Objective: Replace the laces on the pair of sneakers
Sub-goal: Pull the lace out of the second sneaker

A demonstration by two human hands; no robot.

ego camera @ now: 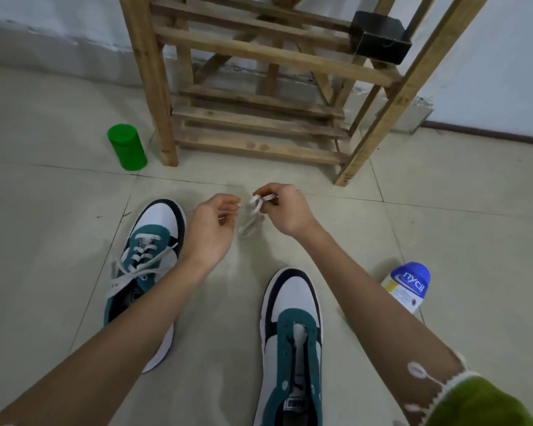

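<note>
**Loose lace bunched between two hands**

The white lace (251, 218) is a blurred bundle in the air between the hands, its ends hard to trace; the right hand (285, 210) pinches its top; the left hand (211, 229) curls its fingers on a thin end; the laced sneaker (154, 241) sits partly behind the left forearm; the laceless sneaker (293, 333) is cut off by the bottom edge; open tiled floor (59, 226) lies to the left; a wooden rack (259, 118) stands just ahead; the bottle (408, 285) reads "nycil".
</note>
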